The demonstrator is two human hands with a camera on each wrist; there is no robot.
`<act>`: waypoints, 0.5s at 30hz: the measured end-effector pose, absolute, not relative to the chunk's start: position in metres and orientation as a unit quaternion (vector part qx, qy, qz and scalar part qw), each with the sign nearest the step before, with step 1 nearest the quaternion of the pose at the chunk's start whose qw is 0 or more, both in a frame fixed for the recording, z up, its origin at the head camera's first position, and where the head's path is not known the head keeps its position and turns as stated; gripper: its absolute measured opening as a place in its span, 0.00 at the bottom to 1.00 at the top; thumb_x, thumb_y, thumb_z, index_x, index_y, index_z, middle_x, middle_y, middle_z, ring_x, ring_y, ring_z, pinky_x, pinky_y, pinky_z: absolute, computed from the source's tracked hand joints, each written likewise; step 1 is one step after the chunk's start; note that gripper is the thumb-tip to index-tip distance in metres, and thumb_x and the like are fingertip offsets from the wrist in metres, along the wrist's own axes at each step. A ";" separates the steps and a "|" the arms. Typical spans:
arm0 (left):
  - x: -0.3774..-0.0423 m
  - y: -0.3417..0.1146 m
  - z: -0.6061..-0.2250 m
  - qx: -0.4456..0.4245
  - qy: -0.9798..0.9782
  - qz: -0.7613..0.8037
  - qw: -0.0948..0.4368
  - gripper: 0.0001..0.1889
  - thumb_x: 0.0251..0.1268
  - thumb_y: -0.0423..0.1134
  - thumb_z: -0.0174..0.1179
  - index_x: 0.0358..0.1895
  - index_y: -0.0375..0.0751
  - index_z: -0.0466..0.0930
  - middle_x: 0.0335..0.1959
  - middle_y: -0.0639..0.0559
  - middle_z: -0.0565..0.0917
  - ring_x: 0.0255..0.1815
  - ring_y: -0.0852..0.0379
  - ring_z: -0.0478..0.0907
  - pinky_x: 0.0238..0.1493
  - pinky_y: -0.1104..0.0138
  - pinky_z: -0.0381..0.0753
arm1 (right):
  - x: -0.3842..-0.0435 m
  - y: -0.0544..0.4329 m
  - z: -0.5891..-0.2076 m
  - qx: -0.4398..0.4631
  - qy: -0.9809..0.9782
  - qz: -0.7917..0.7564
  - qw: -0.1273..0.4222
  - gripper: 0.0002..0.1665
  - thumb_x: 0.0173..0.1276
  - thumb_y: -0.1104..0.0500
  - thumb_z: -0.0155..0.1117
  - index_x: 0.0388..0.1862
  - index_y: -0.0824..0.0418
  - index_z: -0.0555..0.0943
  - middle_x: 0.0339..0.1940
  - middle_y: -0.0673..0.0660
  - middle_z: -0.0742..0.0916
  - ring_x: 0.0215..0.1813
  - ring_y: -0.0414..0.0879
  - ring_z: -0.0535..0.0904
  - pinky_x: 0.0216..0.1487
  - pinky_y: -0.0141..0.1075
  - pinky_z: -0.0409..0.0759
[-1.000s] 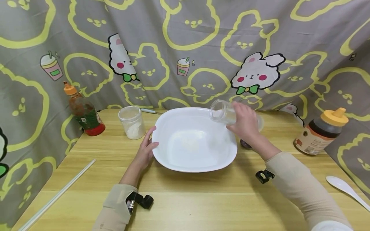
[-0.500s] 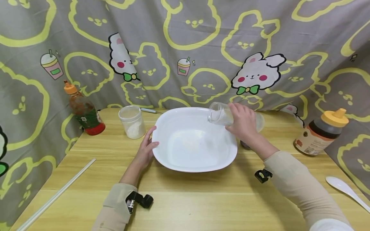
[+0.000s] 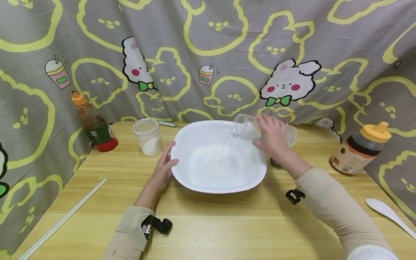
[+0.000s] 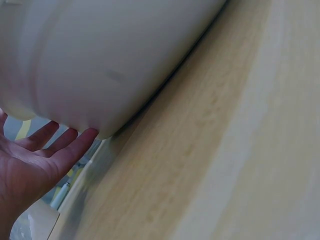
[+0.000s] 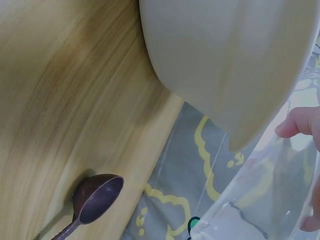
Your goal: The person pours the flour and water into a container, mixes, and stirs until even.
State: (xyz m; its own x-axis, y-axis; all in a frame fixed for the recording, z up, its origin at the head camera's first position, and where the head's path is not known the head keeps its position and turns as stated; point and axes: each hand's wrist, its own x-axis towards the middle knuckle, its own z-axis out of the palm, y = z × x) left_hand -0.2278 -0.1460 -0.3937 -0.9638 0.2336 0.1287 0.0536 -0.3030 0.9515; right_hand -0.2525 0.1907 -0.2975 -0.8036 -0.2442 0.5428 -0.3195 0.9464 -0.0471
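In the head view a large white basin [image 3: 224,180] stands mid-table, with faint ripples and glints on its floor. My left hand [image 3: 163,169] holds its left rim, thumb at the edge; in the left wrist view my fingertips touch the basin's outer wall [image 4: 115,60]. My right hand [image 3: 272,136] grips a clear jar [image 3: 247,127], tipped nearly level, its open mouth over the basin's back right rim. A thin clear trickle seems to leave the mouth. The jar [image 5: 250,200] is partly cut off in the right wrist view.
A jar of white powder [image 3: 149,141] and a red sauce bottle [image 3: 97,126] stand left, a brown syrup bottle [image 3: 359,148] right. Chopsticks [image 3: 65,220], a white spoon [image 3: 386,211], a blue-handled utensil [image 3: 167,124] and a dark brown scoop [image 5: 97,200] lie about. A patterned curtain [image 3: 224,97] hangs behind.
The clear jar has tipped a little further, its mouth shifting slightly left and down. Ripples show more on the basin's floor. My left hand has stayed put on the rim.
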 end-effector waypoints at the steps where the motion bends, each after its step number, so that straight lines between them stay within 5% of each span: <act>1: -0.228 -0.146 -0.394 0.122 0.588 0.798 0.057 0.34 0.53 0.29 0.45 0.66 0.48 0.47 0.55 0.38 0.61 0.42 0.56 0.72 0.38 0.64 0.77 | -0.253 0.191 -0.297 0.149 -0.947 0.069 0.276 0.44 0.34 0.57 0.73 0.54 0.60 0.64 0.51 0.66 0.72 0.52 0.63 0.63 0.52 0.57 0.58; 15: -0.228 -0.147 -0.393 0.123 0.587 0.798 0.059 0.34 0.54 0.29 0.46 0.66 0.49 0.47 0.57 0.36 0.59 0.45 0.52 0.70 0.38 0.62 0.76 | -0.251 0.190 -0.295 0.160 -0.942 0.063 0.287 0.45 0.33 0.58 0.74 0.53 0.61 0.65 0.50 0.66 0.72 0.51 0.64 0.64 0.51 0.58 0.59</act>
